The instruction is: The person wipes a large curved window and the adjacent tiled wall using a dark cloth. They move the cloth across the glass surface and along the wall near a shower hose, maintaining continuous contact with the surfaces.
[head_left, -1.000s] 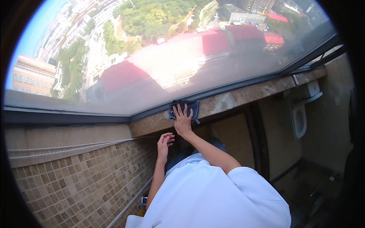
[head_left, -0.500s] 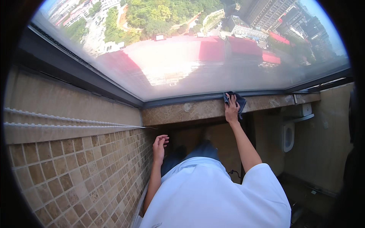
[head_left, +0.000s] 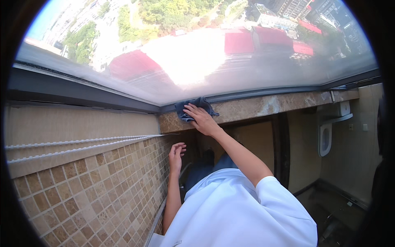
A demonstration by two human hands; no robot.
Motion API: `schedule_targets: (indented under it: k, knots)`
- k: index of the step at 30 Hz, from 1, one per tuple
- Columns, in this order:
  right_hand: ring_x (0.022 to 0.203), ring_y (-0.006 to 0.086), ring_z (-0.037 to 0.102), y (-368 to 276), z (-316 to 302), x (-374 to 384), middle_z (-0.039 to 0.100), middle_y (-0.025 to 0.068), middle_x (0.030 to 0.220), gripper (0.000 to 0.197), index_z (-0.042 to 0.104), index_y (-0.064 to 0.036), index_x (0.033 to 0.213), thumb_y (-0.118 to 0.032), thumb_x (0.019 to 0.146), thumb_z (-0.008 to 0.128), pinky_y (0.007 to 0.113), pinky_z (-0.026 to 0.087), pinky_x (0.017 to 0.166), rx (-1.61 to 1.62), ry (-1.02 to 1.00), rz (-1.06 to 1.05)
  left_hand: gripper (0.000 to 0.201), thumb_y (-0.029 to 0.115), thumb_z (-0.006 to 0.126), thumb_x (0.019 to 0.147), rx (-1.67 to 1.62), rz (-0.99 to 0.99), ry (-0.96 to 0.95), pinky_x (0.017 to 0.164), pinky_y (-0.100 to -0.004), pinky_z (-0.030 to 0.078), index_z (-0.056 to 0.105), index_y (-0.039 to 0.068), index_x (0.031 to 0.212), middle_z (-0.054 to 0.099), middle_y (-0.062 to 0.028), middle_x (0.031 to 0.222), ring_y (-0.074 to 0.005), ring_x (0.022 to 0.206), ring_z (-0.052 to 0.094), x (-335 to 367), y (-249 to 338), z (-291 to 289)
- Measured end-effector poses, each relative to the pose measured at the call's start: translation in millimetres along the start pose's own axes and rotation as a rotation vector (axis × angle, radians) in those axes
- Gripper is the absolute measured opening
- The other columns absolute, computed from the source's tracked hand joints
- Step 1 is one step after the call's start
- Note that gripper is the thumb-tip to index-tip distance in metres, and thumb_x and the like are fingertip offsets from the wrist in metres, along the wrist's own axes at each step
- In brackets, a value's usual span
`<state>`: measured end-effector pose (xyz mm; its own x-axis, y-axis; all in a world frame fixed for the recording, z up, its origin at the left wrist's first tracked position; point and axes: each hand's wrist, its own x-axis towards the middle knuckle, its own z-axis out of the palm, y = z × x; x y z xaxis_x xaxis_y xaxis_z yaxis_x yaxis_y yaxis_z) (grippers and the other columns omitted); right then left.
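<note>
A dark blue-grey cloth [head_left: 200,103] lies bunched on the brown marble window sill [head_left: 240,110], close to the sill's left end. My right hand [head_left: 200,120] presses on it from above, fingers spread across the fabric and pointing left. Below the sill, beside the tiled wall, my left hand [head_left: 176,157] hangs with loosely curled fingers and nothing in it. Behind the cloth runs the dark window frame [head_left: 267,93], with the large glass pane [head_left: 255,76] above it. Pale wet-looking streaks show on the sill to the right of the cloth.
White bead chains [head_left: 82,142] stretch along the left wall, above brown mosaic tiles [head_left: 88,187]. A white wall-mounted fixture [head_left: 325,140] is on the right. Beneath the sill is a dark upright post [head_left: 282,148]. Rooftops and trees show far below outside.
My right hand has slid the cloth leftward along the sill, from right of centre to near the left corner. My left hand stays low with its fingers loosely curled. The view has shifted slightly.
</note>
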<state>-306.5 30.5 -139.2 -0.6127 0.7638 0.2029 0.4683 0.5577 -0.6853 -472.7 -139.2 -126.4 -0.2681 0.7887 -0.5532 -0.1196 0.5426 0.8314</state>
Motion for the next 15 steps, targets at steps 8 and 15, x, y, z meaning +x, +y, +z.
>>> schedule_targets:
  k: [8,15]
  knots:
    - [0.141,0.0287,0.03,168.3,-210.6,-173.8,0.043,0.0085,0.145,0.04,0.052,-0.0124,0.126,-0.008,0.087,0.057,0.046,0.026,0.106,-0.46,0.291,0.52,0.024,0.02,0.046,0.1,-0.044,-0.033,-0.018,0.08,-0.0261,0.046,0.062,0.01,0.113,0.067,-0.0043,0.108,-0.0116,0.094,0.062,-3.4,-13.6,50.1]
    - [0.141,0.0322,0.026,76.4,-95.5,-75.7,0.04,0.0079,0.146,0.048,0.05,-0.0143,0.125,-0.008,0.08,0.062,0.05,0.025,0.103,-0.297,0.084,0.263,0.025,0.021,0.046,0.1,-0.068,-0.039,-0.039,0.08,-0.0256,0.047,0.062,0.009,0.114,0.067,-0.0045,0.108,-0.0119,0.093,0.062,-26.0,-24.5,84.4]
